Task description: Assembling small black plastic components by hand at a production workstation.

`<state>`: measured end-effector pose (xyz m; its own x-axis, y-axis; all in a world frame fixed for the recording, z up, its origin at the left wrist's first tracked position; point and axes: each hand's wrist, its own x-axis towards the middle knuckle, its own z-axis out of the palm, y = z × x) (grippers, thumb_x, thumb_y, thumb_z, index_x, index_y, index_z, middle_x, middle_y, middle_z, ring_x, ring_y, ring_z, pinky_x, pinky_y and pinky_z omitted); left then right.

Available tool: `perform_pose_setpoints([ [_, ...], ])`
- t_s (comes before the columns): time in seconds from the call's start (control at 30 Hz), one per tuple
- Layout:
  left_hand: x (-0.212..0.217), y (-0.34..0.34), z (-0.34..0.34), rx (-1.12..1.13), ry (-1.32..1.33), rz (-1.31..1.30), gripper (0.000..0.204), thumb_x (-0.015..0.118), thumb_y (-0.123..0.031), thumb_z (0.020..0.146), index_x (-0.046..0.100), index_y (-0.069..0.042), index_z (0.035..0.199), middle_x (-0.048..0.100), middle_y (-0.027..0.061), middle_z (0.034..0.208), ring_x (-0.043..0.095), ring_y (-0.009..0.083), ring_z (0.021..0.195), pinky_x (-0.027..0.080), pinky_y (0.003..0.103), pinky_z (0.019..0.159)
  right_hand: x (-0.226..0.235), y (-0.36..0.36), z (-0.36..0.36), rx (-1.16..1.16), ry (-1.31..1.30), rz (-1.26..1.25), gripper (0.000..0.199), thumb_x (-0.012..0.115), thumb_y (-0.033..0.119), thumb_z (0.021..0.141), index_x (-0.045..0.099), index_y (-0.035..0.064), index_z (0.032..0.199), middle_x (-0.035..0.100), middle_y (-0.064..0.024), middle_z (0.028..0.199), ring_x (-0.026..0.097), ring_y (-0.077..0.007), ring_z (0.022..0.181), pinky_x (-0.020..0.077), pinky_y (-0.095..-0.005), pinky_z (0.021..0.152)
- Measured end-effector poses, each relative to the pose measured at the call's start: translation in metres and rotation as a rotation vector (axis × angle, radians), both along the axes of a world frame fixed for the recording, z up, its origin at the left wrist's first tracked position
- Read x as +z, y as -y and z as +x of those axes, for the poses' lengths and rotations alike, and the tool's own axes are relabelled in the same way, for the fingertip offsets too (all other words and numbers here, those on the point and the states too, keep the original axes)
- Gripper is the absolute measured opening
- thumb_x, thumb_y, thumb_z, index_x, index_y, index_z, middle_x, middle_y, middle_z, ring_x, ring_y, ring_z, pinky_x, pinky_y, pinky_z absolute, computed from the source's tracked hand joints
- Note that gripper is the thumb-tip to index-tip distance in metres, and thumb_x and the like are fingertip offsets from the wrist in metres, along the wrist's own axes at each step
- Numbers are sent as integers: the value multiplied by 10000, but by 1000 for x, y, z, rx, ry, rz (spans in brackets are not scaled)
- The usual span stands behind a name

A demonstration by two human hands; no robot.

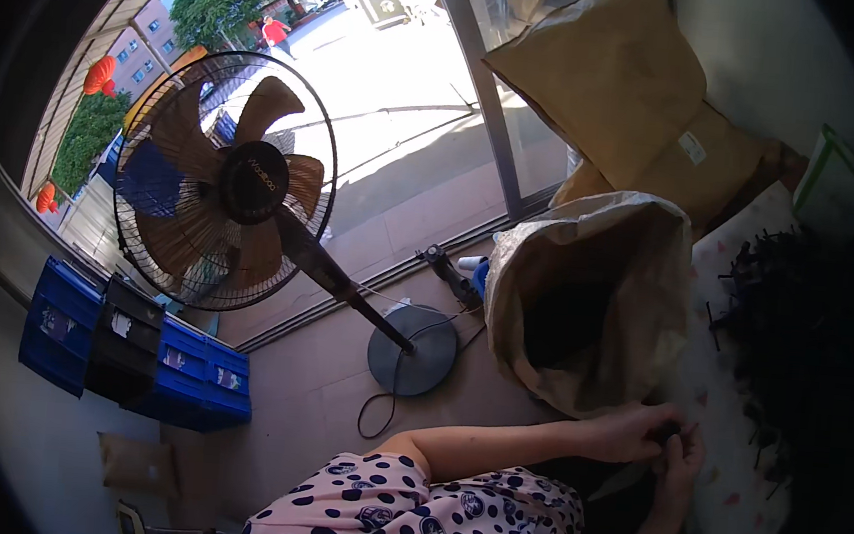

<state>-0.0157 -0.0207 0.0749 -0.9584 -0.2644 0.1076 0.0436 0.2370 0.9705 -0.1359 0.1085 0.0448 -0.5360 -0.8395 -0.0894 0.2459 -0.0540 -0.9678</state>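
Observation:
My left hand point(632, 434) and my right hand point(677, 461) meet at the table's near edge, fingers pinched together. Between their fingertips is a small dark piece point(670, 429), too small to make out its kind. Just beyond the hands, a large paper sack point(515, 326) stands with its mouth wide, its inside in deep shadow. To the right of my hands, a heap of thin black pieces with short prongs point(811, 337) covers much of the pale table point(721, 481).
A standing fan point(255, 181) rises at the left, its round base point(412, 351) and cord on the tiled floor. Blue and black crates point(201, 365) sit by the left wall. Brown paper sacks point(613, 71) lean at the back right, beside the doorway. Outside, a person in red point(276, 32) is far off.

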Motion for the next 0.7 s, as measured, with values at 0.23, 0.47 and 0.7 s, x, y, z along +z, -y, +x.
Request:
perform_pose_setpoints([
  [0.23, -9, 4, -3, 6, 133, 226, 399, 491, 25, 899, 377, -57, 1272, 592, 74, 985, 631, 122, 829, 509, 240, 694, 12, 3, 9, -49, -74, 96, 132, 487, 159, 981, 541, 41, 957, 472, 54, 734, 417, -22, 624, 350, -193, 541],
  [0.47, -22, -23, -34, -142, 210, 459, 300, 502, 48, 891, 380, -34, 1152, 579, 63, 872, 636, 108, 755, 506, 229, 609, 6, -46, 10, -91, -226, 258, 175, 438, 148, 1003, 515, -10, 999, 553, -21, 767, 543, -66, 679, 472, -211, 625],
  [0.7, -26, -32, -45, -201, 253, 344, 300, 492, 46, 897, 376, -47, 1158, 577, 68, 934, 623, 109, 750, 514, 217, 630, 5, -57, 6, -103, -259, 287, 160, 442, 120, 995, 515, -21, 1016, 619, -70, 785, 611, -100, 716, 504, -233, 652],
])
